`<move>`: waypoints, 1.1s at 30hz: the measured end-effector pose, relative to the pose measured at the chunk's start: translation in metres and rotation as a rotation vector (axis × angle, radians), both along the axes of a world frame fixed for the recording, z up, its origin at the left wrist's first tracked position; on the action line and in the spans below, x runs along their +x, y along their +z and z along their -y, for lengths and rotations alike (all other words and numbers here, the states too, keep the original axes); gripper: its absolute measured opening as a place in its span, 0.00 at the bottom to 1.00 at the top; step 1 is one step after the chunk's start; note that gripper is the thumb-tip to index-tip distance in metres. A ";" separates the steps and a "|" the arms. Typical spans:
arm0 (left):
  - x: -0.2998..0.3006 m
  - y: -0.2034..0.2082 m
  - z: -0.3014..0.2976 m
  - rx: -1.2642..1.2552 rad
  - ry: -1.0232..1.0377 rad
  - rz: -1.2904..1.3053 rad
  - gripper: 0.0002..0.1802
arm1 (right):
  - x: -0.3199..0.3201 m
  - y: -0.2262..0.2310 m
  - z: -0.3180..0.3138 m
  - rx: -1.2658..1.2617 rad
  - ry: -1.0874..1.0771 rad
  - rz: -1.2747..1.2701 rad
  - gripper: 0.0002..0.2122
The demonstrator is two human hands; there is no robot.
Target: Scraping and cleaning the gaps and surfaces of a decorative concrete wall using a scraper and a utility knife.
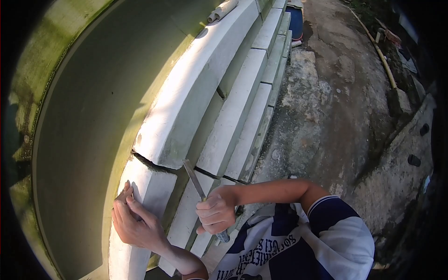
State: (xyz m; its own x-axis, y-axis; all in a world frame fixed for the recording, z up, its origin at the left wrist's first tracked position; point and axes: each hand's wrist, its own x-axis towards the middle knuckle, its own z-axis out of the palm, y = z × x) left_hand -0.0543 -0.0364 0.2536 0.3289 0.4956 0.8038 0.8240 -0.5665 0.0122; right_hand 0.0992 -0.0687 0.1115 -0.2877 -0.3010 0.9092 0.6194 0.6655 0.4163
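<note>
My right hand (217, 212) is closed around the grip of a flat metal hand tool that looks like a chisel (194, 179). Its narrow straight blade points up and away, the tip close to a dark gap (154, 164) between two pale concrete blocks. Below the fist the tool's bluish-grey handle end (223, 236) sticks out. To the left, my left hand (137, 221) is over the near concrete block (148, 186), with its fingers bent together. Something small and brownish shows at its fingertips, too unclear to name.
Long pale concrete blocks (242, 102) step down to the right like stairs. A smooth olive-green surface (88, 126) curves along the left. Short pale pipes (223, 10) lie on the far top block. A blue container (295, 23) stands beyond, beside a rough dirt path (340, 93).
</note>
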 end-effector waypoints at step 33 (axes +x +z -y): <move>0.009 0.001 0.003 0.017 0.029 0.030 0.12 | 0.016 0.010 0.004 -0.105 0.037 -0.113 0.16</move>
State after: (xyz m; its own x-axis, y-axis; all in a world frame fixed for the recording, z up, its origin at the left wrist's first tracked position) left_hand -0.0456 -0.0395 0.2543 0.2901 0.4903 0.8219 0.8392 -0.5430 0.0278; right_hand 0.1155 -0.0725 0.1211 -0.1721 -0.2112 0.9622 0.6327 0.7249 0.2723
